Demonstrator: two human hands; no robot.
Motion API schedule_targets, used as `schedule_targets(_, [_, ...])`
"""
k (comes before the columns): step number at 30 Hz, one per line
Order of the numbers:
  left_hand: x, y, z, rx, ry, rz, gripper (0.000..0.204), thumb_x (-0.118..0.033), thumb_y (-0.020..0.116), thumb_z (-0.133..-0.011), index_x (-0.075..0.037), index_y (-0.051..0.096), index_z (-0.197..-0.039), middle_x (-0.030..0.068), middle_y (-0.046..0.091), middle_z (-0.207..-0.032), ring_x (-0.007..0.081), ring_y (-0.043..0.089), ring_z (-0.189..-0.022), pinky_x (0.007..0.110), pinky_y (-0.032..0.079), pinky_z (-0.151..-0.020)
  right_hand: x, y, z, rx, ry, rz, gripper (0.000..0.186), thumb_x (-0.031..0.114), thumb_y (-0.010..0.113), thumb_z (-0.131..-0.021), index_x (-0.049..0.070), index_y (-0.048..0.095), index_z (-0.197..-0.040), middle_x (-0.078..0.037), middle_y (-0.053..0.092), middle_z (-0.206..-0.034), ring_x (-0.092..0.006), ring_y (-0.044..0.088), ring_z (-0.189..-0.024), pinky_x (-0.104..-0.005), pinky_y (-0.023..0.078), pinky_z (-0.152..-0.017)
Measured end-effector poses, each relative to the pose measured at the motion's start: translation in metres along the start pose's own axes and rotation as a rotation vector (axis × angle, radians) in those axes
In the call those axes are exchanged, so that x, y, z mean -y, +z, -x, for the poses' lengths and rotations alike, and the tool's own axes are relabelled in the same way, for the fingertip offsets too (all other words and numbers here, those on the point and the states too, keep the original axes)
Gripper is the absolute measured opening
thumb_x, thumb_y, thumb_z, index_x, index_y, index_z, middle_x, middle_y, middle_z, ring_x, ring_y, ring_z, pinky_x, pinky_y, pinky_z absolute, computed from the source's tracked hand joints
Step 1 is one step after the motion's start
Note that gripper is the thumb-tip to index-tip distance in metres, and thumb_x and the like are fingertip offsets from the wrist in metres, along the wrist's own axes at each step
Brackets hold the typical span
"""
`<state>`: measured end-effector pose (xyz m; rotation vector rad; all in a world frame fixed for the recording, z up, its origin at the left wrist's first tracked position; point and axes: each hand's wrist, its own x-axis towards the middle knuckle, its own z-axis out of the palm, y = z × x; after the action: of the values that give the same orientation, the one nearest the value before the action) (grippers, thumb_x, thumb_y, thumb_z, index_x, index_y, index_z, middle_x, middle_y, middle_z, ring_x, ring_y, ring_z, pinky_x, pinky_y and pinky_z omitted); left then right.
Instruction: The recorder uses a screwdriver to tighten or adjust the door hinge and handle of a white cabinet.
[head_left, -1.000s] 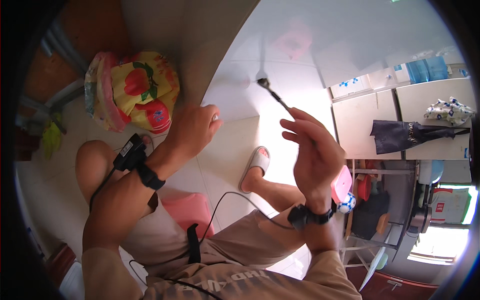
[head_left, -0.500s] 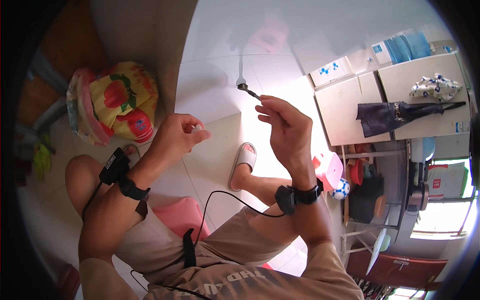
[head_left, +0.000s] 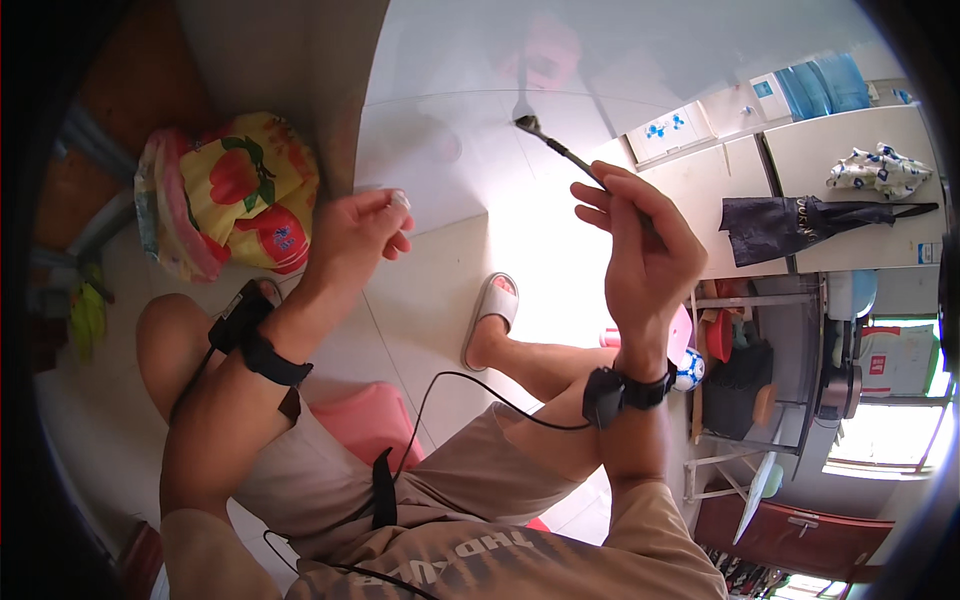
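My right hand [head_left: 650, 230] is closed round a slim dark tool [head_left: 568, 154] with a short angled head, pointing up and left. Whether it is a scraper or a brush I cannot tell. Its head is at the glossy pale panel [head_left: 440, 60], which mirrors it; contact is unclear. To the left, my left hand [head_left: 362, 232] is raised and closed, pinching a small white object [head_left: 400, 199] at thumb and fingertips. Fingers hide most of that object, so its kind does not show.
A yellow and red fruit-patterned bag [head_left: 235, 200] stands at the left. Between my legs is a pink plastic stool [head_left: 365, 425]. A white fridge [head_left: 850, 150] with a dark folded umbrella [head_left: 765, 230] is at the right, near a small blue-and-white ball [head_left: 690, 370].
My right hand has moved up and right with the tool, whose head now sits higher on the panel. My left hand has risen a little and turned, still pinching the white object.
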<state>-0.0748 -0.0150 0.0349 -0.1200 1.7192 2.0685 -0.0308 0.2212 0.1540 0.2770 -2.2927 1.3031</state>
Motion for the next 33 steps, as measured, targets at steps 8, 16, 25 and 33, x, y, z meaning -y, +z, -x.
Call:
schedule_targets(8, [-0.004, 0.003, 0.003, -0.139, 0.013, 0.106, 0.025, -0.027, 0.068, -0.097, -0.003, 0.071, -0.106, 0.0012, 0.067, -0.087, 0.0093, 0.062, -0.07, 0.024, 0.048, -0.064, -0.003, -0.012, -0.006, -0.111, 0.114, 0.003, 0.02, -0.007, 0.053, -0.097, -0.007, 0.07, -0.109, -0.019, 0.073, -0.103, -0.0265, 0.075, -0.094, -0.033, 0.063, -0.081])
schedule_targets(16, [0.002, -0.002, 0.001, -0.207, 0.06, 0.068, 0.027, -0.028, 0.071, -0.095, -0.004, 0.072, -0.107, -0.0005, 0.067, -0.086, 0.0087, 0.061, -0.071, 0.024, 0.046, -0.063, -0.013, -0.016, -0.015, -0.051, 0.238, -0.003, 0.023, -0.006, 0.049, -0.098, -0.009, 0.069, -0.11, -0.017, 0.074, -0.102, -0.0255, 0.075, -0.094, -0.0316, 0.062, -0.081])
schedule_targets(25, [-0.001, -0.002, 0.003, -0.279, -0.029, 0.148, 0.029, -0.03, 0.073, -0.093, -0.004, 0.072, -0.108, -0.0006, 0.067, -0.091, 0.0086, 0.061, -0.075, 0.024, 0.047, -0.064, -0.031, -0.032, -0.023, -0.161, 0.244, -0.009, 0.022, -0.006, 0.051, -0.098, -0.011, 0.069, -0.108, -0.019, 0.073, -0.099, -0.026, 0.075, -0.093, -0.0315, 0.063, -0.084])
schedule_targets(33, [-0.001, -0.004, 0.004, -0.219, -0.052, 0.132, 0.027, -0.031, 0.073, -0.094, -0.008, 0.069, -0.107, -0.0005, 0.065, -0.092, 0.0082, 0.061, -0.077, 0.023, 0.047, -0.065, -0.053, -0.048, -0.031, -0.256, 0.294, -0.118, 0.021, -0.007, 0.052, -0.095, -0.012, 0.07, -0.105, -0.022, 0.071, -0.101, -0.0294, 0.075, -0.091, -0.0352, 0.063, -0.086])
